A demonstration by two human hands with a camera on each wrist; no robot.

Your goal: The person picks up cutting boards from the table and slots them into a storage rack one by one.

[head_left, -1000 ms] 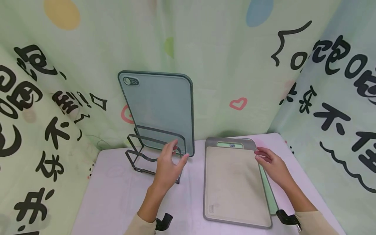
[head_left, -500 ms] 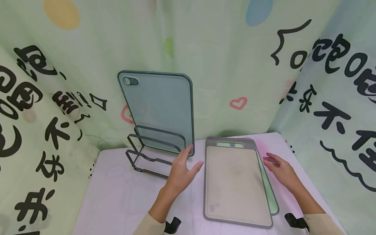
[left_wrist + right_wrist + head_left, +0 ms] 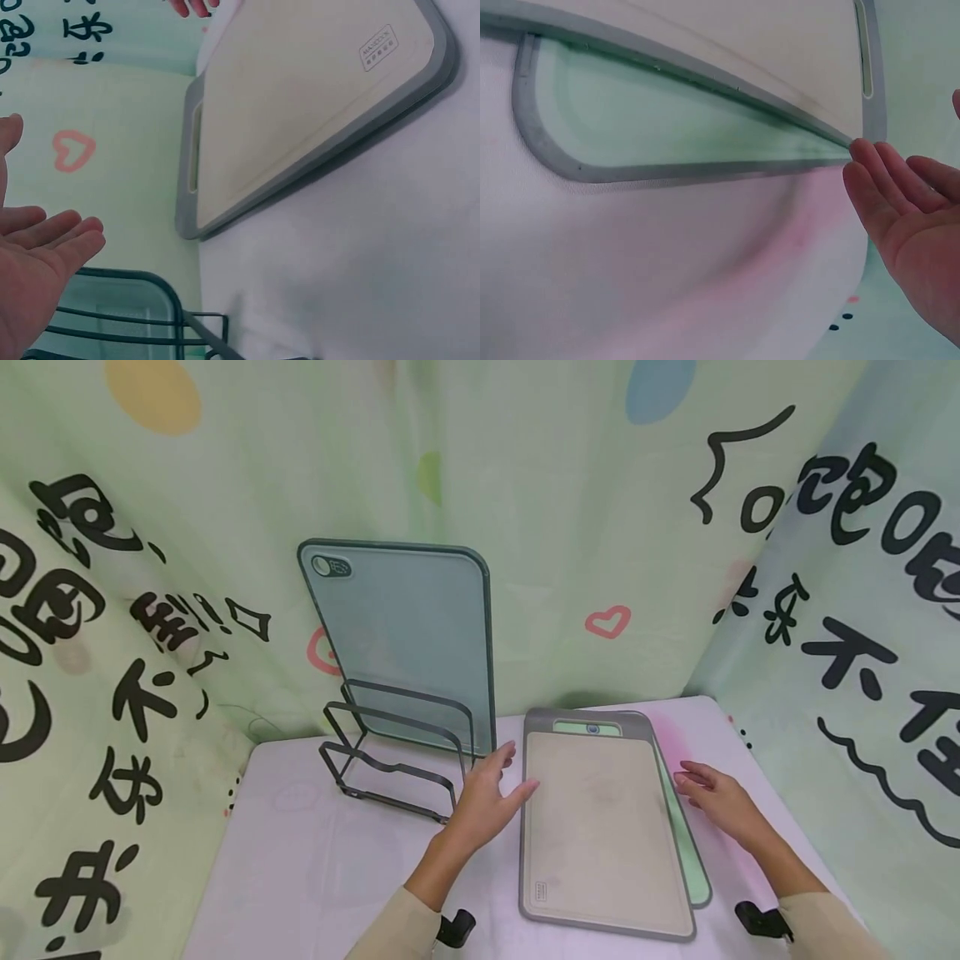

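My left hand (image 3: 483, 802) hovers between the black wire rack (image 3: 405, 770) and the beige cutting board (image 3: 600, 835), its fingers spread and holding nothing. Upright in the rack stands a blue-grey cutting board (image 3: 405, 635) with a dark rim and a round hole in one corner. The beige board, with a grey rim and a handle slot, lies on the table over a green cutting board (image 3: 686, 852) that juts out at its right side. My right hand (image 3: 716, 802) is just right of these boards, fingers loosely bent with nothing in them. In the right wrist view its fingertips (image 3: 862, 150) overlap the boards' edge.
A pale pink-white cloth covers the table (image 3: 285, 860). Behind and on both sides hangs a light green curtain (image 3: 540, 527) with black lettering and a pink heart. The rack stands near the table's back edge, left of the lying boards.
My left hand has moved right and toward me, away from the rack. My right hand has drawn off to the right from the beige board's edge. The boards stay in place.
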